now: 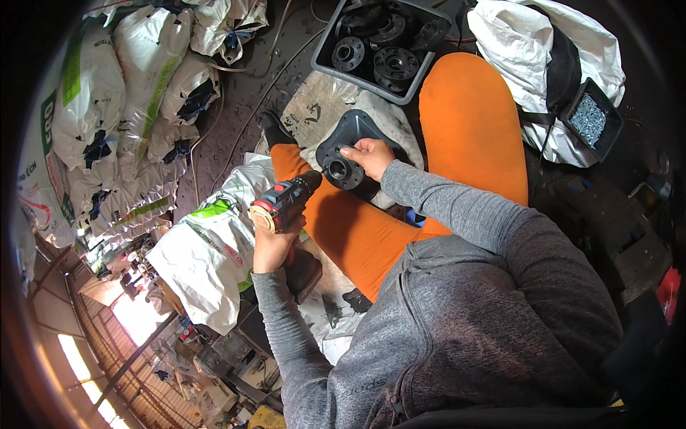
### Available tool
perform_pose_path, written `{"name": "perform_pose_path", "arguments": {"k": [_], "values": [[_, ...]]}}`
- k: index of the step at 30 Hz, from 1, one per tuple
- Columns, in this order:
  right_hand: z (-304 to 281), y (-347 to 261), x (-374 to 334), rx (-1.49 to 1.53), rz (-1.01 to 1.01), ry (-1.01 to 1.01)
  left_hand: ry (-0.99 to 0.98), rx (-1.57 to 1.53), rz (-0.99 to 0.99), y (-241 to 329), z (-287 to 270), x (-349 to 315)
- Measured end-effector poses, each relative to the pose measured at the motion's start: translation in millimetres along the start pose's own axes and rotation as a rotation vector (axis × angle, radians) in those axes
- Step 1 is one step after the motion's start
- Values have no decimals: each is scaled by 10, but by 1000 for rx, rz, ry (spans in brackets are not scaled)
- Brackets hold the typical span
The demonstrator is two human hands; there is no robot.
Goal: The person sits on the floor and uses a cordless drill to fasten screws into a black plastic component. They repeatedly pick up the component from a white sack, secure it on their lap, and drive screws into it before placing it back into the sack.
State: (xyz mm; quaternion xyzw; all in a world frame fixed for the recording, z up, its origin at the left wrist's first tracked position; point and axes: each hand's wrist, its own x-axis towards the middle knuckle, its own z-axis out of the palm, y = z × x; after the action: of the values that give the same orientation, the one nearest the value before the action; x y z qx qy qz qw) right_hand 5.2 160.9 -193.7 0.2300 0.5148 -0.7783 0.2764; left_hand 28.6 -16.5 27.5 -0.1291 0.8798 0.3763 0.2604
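Observation:
My left hand (270, 247) is wrapped round the grip of a red and black cordless drill (289, 194). The drill's chuck points right, close to the left edge of a black flanged part (343, 171) with a round central hole. At that part's upper rim, my right hand (373, 157) is closed, thumb and fingers pinching; any small fastener between the fingertips is too small to make out. The flanged part sits at the near end of a larger black plate-like piece (354, 127) with rounded corners. Both lie between my knees, over a pale cloth (393, 118).
Beyond my knees stands a grey bin (357, 80) of black round flanged parts. At the right, a black box (590, 121) of silvery screws rests against a white sack (511, 36). Filled white bags (93, 107) crowd the left. Cables (250, 118) cross the dark floor.

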Motion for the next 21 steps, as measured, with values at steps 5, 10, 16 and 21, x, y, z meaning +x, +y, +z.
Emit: {"name": "perform_pose_path", "arguments": {"k": [5,10,16,21], "values": [[-75,42,-29,-276,-169,114,-71,202,-1,158,-20,62],[-103,-2,-98,-477,-209,147,-102,183,47,201,-61,151],[-143,-37,-163,-496,-302,186,-98,293,226,-16,-17,257],[-256,-53,-133,-488,-290,140,-119,383,131,-36,60,328]]}}
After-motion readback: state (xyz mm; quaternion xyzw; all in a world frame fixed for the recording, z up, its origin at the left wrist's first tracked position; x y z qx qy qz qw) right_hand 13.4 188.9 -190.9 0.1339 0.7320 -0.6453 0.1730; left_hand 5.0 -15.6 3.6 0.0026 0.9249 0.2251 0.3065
